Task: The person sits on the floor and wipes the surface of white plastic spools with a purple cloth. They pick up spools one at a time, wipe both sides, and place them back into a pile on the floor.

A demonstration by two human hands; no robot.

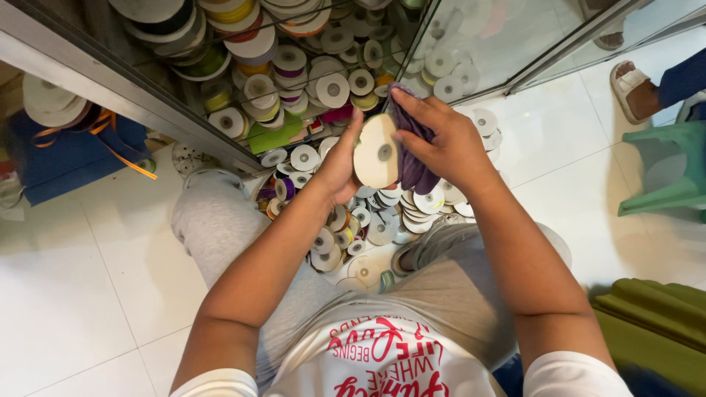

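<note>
Left hand (pixel 340 163) grips a cream ribbon spool (pixel 376 151) by its edge, held up above the heap of spools (pixel 368 220) on the floor; right hand (pixel 441 140) presses a purple cloth (pixel 412 165) against it.

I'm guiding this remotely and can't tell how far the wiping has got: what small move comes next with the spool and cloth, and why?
Probably slide the purple cloth across the spool face. The left hand holds the spool up by its edge, while the right hand presses the cloth only against its far rim and back, so the pale face toward the camera is uncovered.
</note>
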